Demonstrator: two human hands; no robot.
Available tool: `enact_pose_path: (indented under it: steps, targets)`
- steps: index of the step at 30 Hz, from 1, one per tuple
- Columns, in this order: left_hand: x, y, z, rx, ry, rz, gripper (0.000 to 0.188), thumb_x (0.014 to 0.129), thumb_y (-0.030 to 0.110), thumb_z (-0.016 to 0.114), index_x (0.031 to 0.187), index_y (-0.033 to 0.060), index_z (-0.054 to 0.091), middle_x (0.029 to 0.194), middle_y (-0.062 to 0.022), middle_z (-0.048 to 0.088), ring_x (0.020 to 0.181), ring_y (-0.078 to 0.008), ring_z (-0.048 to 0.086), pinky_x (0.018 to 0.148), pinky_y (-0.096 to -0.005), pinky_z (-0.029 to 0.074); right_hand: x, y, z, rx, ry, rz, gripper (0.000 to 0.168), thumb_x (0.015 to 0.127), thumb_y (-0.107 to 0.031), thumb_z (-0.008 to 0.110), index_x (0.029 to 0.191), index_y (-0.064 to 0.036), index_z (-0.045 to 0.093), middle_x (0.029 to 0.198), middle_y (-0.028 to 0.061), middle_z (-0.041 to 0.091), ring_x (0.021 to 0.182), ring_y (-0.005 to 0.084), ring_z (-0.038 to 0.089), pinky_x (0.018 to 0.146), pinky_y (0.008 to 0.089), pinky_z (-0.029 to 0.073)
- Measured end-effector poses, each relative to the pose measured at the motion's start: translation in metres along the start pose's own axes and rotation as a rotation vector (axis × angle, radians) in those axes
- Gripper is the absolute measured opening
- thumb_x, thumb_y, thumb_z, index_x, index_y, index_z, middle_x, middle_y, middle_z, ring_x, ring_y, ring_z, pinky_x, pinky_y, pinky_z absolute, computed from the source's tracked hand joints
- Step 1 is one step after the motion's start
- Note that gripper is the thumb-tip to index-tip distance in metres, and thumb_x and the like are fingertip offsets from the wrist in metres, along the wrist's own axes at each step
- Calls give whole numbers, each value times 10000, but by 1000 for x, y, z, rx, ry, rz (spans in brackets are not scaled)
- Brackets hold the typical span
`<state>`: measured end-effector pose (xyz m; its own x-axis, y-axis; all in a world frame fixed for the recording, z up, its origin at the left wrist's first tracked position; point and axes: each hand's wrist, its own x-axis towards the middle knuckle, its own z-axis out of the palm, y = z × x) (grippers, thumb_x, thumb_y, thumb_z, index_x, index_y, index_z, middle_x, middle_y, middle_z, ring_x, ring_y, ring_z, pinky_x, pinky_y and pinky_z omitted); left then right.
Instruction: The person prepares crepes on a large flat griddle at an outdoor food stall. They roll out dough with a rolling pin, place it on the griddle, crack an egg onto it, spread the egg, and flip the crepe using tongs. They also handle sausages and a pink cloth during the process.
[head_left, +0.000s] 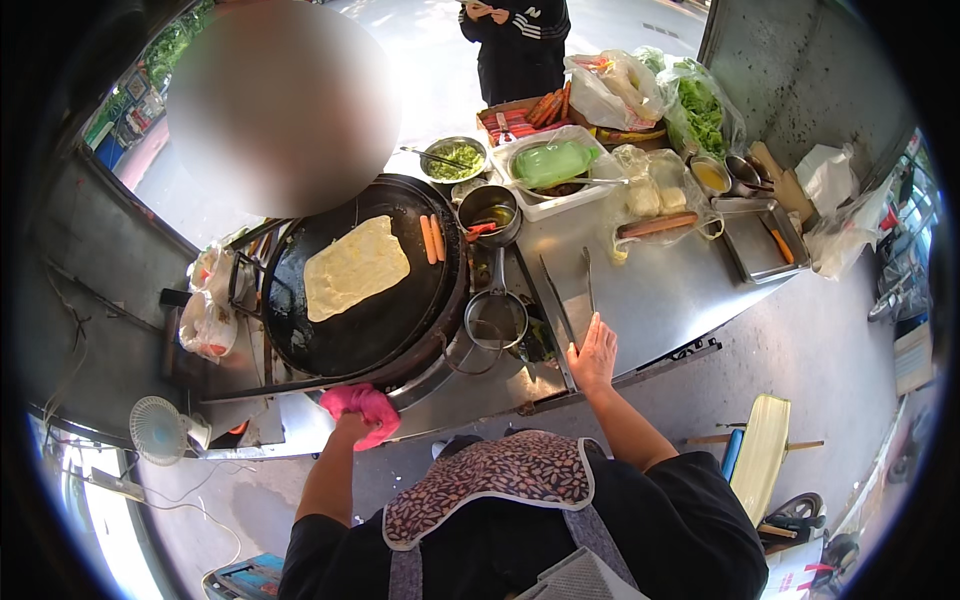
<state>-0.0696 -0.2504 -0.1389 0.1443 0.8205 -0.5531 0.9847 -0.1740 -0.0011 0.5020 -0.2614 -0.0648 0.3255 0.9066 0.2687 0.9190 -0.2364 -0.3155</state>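
My left hand (354, 427) grips a bright pink cloth (361, 409) at the front edge of the round black griddle (390, 334). A pale, roughly rectangular sheet of dough (357, 268) lies flat on the griddle. To its right are two sausages (432, 239), side by side. My right hand (594, 354) is over the steel counter (652, 300), holding metal tongs (556, 296) whose two arms are spread apart with nothing between them. The palm hides the joined end of the tongs.
A strainer (496, 319) and an oil pot (489, 214) stand between griddle and tongs. Behind are a bowl of chopped greens (453, 160), a white tub (540, 206) and bagged lettuce (701, 109). A steel tray (757, 240) with an orange-handled knife (780, 244) is at right. A person (517, 45) stands beyond.
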Motion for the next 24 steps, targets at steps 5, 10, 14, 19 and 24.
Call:
enact_pose_path:
  steps: [5,10,14,19,24]
  targets:
    - [11,-6,-1,53,-156,-11,749,803,751,561,839,28,753,847,-190,730,797,-361,704,771,-443,547,0,-6,2,-22,-27,28,879,777,-236,724,1480,65,291,1313,177,461,1187,345,464,1014,435,410]
    - [24,16,-19,-32,-503,-146,718,853,722,540,782,45,768,760,-138,734,717,-283,720,763,-398,568,3,-3,2,-70,-22,42,889,767,-255,728,1482,54,298,1326,167,465,1188,329,471,992,424,429]
    - [19,20,-24,-79,-519,-135,725,888,703,515,756,35,764,732,-106,737,674,-232,719,737,-371,569,3,-4,4,-98,-19,41,887,766,-263,728,1483,45,306,1317,165,477,1185,326,476,988,422,433]
    - [23,19,-25,-132,-526,-122,725,880,682,564,753,-11,734,728,-130,732,653,-232,717,660,-362,585,3,-5,8,-131,11,29,877,763,-262,729,1476,51,326,1309,164,487,1190,326,478,998,426,427]
    - [30,12,-20,-203,-534,-196,691,913,657,534,827,7,755,761,-125,740,678,-246,712,738,-368,562,4,3,18,-101,-14,58,853,805,-311,679,1482,55,313,1365,188,475,1257,329,455,1030,436,408]
